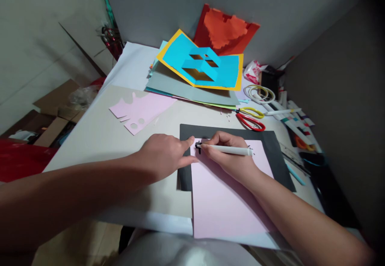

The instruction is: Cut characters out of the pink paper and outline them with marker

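A pink sheet of paper (222, 202) lies on a dark grey mat (272, 146) at the near edge of the table. My right hand (231, 156) is closed around a white pen (228, 150), whose black tip touches the sheet's upper left corner. My left hand (165, 156) rests on the table beside it, with thumb and forefinger stretched out and pressing on the paper's left edge near the pen tip.
Pink paper offcuts (141, 111) lie to the left. A blue and yellow pop-up card (204, 63) tops a stack of coloured sheets, with an orange card (225, 27) behind. Scissors (249, 117), tape rolls (260, 93), markers (293, 119) and a ruler (291, 154) crowd the right side.
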Tool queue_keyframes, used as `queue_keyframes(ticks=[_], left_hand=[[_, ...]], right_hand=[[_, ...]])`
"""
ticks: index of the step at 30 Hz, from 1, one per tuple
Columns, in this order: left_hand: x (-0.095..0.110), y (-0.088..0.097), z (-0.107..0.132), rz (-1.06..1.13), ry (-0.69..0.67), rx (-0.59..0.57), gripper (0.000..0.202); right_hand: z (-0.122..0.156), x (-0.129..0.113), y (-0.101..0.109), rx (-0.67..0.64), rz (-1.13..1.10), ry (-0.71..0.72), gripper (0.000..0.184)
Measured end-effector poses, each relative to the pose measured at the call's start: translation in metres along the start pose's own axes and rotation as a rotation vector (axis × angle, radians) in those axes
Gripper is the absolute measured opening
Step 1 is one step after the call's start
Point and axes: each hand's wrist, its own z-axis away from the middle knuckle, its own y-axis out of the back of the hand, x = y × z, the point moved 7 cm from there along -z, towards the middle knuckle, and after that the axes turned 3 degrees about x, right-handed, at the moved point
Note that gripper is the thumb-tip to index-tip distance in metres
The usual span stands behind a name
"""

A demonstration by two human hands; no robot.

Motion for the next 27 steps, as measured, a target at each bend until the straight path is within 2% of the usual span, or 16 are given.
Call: queue_keyframes(ticks=[27], left_hand=[[0.0014,-0.0034,-0.0005,0.002,-0.035,0.007,0.075]], right_hand=[[0.0005,-0.0042,0.0004,-0.026,0.01,-0.008,0.02]])
